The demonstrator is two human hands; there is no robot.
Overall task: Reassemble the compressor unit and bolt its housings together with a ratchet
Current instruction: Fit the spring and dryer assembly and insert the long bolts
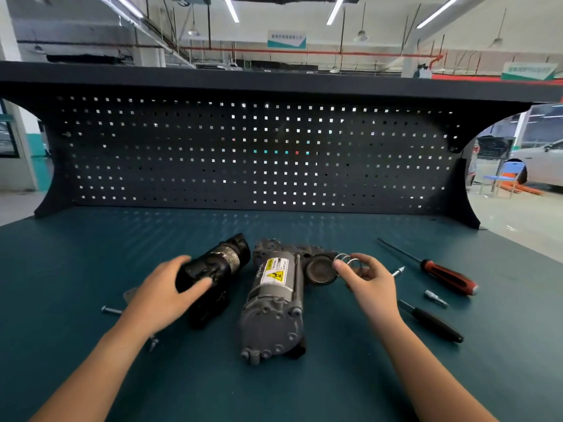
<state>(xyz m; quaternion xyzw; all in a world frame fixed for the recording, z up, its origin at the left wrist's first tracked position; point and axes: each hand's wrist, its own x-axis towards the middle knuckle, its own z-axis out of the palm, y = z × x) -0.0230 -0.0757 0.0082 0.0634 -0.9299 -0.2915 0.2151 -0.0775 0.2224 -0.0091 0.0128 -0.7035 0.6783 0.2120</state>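
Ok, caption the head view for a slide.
Left hand grips black housing; right hand pinches a spring beside the compressor.

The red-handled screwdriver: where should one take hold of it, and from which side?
Grip the thick red and black handle of the screwdriver, coming from above on the near right. It lies flat, thin shaft pointing away to the far left, so the handle is the nearer, fatter end. The right hand, nearest it, holds a spring.

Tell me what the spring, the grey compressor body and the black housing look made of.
Spring, pinched by the right hand: probably steel wire, bright and shiny. Grey compressor body: likely cast metal, matte grey with molded bosses. Black housing, gripped by the left hand: dark plastic or coated metal, unclear; scuffed silvery band around it.
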